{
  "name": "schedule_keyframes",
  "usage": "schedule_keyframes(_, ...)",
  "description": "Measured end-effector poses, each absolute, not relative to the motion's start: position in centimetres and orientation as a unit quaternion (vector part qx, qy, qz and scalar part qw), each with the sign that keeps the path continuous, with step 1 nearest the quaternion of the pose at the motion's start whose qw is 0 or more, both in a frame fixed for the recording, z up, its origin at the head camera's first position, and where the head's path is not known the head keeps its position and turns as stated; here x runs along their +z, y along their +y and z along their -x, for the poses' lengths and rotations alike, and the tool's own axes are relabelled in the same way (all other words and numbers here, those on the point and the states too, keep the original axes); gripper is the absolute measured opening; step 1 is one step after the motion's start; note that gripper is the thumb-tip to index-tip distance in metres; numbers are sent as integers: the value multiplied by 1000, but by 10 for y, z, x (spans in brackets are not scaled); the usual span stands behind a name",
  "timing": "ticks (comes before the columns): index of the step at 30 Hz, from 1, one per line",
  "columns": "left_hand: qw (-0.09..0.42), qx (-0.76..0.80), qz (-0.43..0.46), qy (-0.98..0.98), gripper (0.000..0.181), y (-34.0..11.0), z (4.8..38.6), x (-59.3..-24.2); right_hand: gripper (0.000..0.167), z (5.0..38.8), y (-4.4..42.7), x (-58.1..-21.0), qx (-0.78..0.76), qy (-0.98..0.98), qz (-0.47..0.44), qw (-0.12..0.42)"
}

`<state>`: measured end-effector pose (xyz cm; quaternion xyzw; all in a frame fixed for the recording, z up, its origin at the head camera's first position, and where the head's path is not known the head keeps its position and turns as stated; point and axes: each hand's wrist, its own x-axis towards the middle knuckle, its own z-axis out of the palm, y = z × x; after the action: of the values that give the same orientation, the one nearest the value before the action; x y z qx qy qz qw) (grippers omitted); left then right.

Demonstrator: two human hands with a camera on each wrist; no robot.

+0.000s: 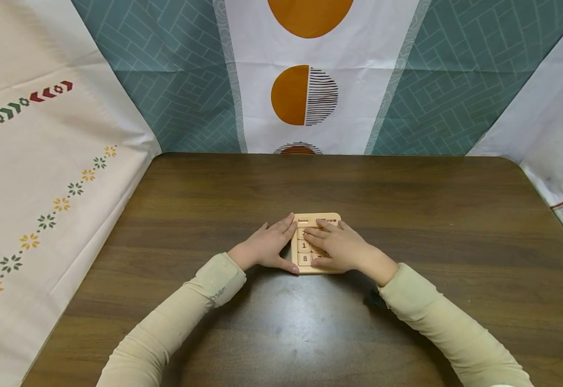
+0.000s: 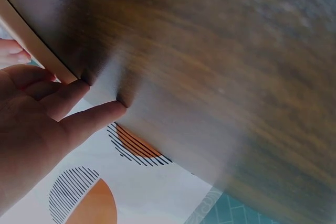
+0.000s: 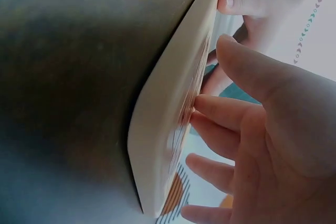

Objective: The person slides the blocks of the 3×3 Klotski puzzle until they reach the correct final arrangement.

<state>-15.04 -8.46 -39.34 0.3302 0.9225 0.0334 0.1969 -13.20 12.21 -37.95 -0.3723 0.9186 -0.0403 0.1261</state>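
A pale wooden number slide puzzle [image 1: 305, 270] lies flat on the brown table, with square tiles marked 1 and 8 in its left column. Along its left edge rests my left hand [image 1: 271, 244], fingers extended toward the far corner and thumb at the near left corner. In the left wrist view two fingertips [image 2: 118, 107] touch the tabletop beside the board. My right hand [image 1: 341, 248] lies over the tiles and covers most of them. The right wrist view shows its fingers [image 3: 220, 109] spread, with fingertips on the tile face.
The wooden table [image 1: 214, 193] stretches around the puzzle on every side. A small dark object [image 1: 374, 299] lies by the right cuff. Behind the far edge hangs a patterned cloth [image 1: 189, 80]; a white cloth with flower prints [image 1: 59, 177] lines the left side.
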Motion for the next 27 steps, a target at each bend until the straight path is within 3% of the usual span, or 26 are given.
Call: schedule_keyframes(27,204,33,-325,923,110,-84,149,-392,64,119,142,-376,-60,912,384,134)
